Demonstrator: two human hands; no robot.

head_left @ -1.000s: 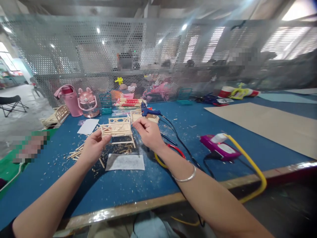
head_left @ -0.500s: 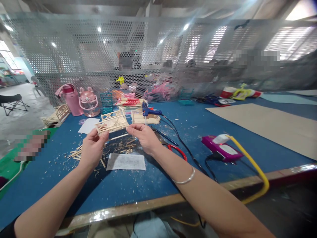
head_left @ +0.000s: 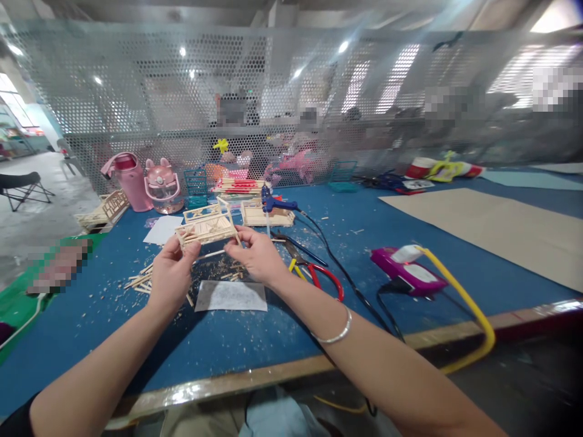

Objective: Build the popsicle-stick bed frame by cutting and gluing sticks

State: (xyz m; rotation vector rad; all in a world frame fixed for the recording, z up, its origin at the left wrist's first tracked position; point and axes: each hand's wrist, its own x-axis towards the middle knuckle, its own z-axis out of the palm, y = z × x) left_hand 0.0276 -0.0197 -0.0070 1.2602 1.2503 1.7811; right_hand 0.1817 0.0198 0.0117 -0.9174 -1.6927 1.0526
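I hold a small wooden stick model [head_left: 207, 226], a frame of thin glued sticks, above the blue table [head_left: 255, 340]. My left hand [head_left: 170, 273] pinches its left end and my right hand [head_left: 257, 255] pinches its right end, fingers closed on it. The model is tilted, its top face towards me. Below it lie loose wooden sticks [head_left: 143, 280], wood chips and a white sheet of paper [head_left: 231, 296]. A silver bangle sits on my right wrist.
A blue glue gun [head_left: 273, 205] rests by another stick frame [head_left: 262, 215]. Red-and-yellow cutters [head_left: 319, 273], black cables and a purple device [head_left: 405, 273] with a yellow hose lie right. Pink bottles [head_left: 132, 182] and a perforated screen stand behind. Brown board [head_left: 496, 227] far right.
Both hands turned and tilted the stick model and drew it slightly left and nearer. The cutters on the table are now uncovered by my right hand.
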